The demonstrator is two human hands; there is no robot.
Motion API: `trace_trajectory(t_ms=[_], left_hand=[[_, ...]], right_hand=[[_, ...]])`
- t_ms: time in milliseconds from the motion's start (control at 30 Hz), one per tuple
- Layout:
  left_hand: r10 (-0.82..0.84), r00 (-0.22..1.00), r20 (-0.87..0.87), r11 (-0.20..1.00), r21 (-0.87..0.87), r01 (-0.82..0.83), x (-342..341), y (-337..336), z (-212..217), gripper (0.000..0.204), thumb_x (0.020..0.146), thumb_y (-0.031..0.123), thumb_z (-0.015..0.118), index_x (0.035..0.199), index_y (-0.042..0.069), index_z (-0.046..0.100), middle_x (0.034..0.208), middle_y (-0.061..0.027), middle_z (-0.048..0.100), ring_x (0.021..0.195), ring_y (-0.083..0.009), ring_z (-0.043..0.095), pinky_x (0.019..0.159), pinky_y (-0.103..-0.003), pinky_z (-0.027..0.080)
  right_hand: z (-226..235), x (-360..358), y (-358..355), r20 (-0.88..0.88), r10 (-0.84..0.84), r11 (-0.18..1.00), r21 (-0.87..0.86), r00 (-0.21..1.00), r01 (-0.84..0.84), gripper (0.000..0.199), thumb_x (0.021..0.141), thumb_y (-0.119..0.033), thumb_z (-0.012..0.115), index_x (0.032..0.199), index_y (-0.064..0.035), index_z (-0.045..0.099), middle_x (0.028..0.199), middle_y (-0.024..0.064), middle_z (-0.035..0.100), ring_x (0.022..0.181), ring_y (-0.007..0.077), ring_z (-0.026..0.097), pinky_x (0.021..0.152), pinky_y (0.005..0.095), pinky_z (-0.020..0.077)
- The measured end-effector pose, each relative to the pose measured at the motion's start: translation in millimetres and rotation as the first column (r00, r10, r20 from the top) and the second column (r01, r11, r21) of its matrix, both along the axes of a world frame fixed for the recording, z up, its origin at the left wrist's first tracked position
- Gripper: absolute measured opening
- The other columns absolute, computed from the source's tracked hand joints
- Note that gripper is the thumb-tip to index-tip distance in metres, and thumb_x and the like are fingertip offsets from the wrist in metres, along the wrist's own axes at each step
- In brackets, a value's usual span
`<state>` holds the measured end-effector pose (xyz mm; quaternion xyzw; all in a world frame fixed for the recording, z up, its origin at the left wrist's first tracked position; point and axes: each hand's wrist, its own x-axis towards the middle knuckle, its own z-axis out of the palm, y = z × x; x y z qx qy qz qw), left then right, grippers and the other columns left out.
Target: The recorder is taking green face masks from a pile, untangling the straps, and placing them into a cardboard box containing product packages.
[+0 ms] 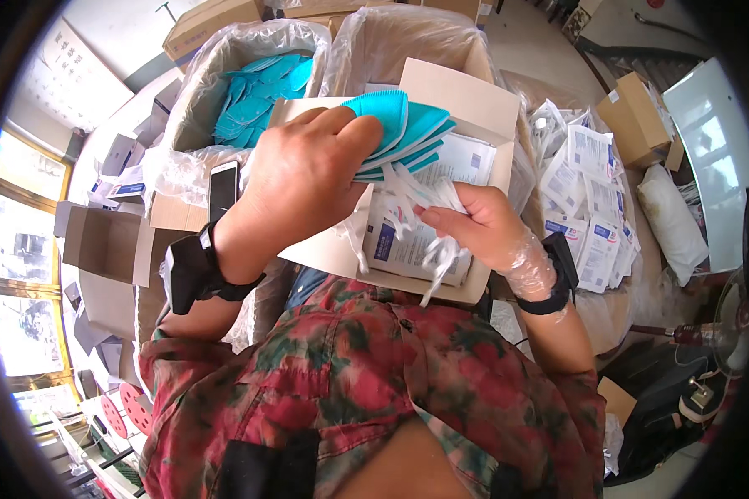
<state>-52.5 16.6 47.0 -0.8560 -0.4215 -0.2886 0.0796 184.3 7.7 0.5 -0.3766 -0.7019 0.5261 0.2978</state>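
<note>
My left hand grips a stack of teal folded face masks and holds it over an open white carton that rests against my body. My right hand, wrapped in a thin clear plastic glove, pinches the masks' white elastic straps just below the stack. Inside the carton lies a printed white leaflet or packet. Both wrists carry black bands.
A large cardboard box lined with clear plastic holds more teal masks at the upper left. A phone lies on its edge. Sealed white packets pile up on the right. Empty white cartons stand at the left. A fan sits at far right.
</note>
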Motion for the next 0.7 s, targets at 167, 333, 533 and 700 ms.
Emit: trace_trajectory(t_ms=[167, 333, 533, 700], left_hand=[[0.011, 1.000, 0.005, 0.999, -0.047, -0.011, 7, -1, -3, 0.030, 0.059, 0.008, 0.070, 0.080, 0.006, 0.048, 0.078, -0.0130, 0.056, 0.077, -0.0365, 0.059, 0.064, -0.044, 0.049], [-0.036, 0.999, 0.005, 0.991, -0.126, 0.036, 16, -1, -16, 0.031, 0.060, 0.010, 0.071, 0.082, 0.006, 0.050, 0.078, -0.0135, 0.057, 0.078, -0.0368, 0.059, 0.065, -0.044, 0.049], [-0.251, 0.944, 0.212, 0.905, -0.294, 0.307, 30, -20, -16, 0.031, 0.061, 0.010, 0.071, 0.084, 0.004, 0.052, 0.074, -0.0142, 0.056, 0.073, -0.0369, 0.059, 0.063, -0.043, 0.048], [-0.430, 0.891, 0.144, 0.819, -0.353, 0.452, 13, -46, -7, 0.030, 0.058, 0.010, 0.070, 0.082, 0.006, 0.052, 0.069, -0.0121, 0.051, 0.065, -0.0338, 0.056, 0.056, -0.041, 0.046]], right_hand=[[11, 9, -7, 0.129, 0.081, 0.996, 0.021, 0.988, -0.084, 0.021, 0.091, -0.012, 0.062, 0.109, -0.0012, 0.065, 0.085, 0.0018, 0.067, 0.078, 0.0052, 0.056, 0.071, 0.0242, 0.0471], [36, 13, -26, -0.278, 0.221, 0.930, -0.229, 0.935, -0.288, 0.022, 0.090, -0.010, 0.063, 0.109, -0.0001, 0.066, 0.091, 0.0016, 0.068, 0.086, 0.0057, 0.058, 0.076, 0.0236, 0.0468], [64, 9, -29, 0.406, -0.268, 0.624, 0.764, 0.874, -0.164, 0.026, 0.081, -0.011, 0.067, 0.107, -0.0057, 0.067, 0.081, 0.0010, 0.062, 0.075, 0.0152, 0.063, 0.061, 0.0288, 0.0508], [79, 8, -60, 0.623, -0.364, 0.279, 0.782, 0.692, -0.557, 0.014, 0.077, -0.022, 0.060, 0.070, -0.0143, 0.050, 0.064, -0.0020, 0.036, 0.056, 0.0125, 0.045, 0.045, 0.0266, 0.0323]])
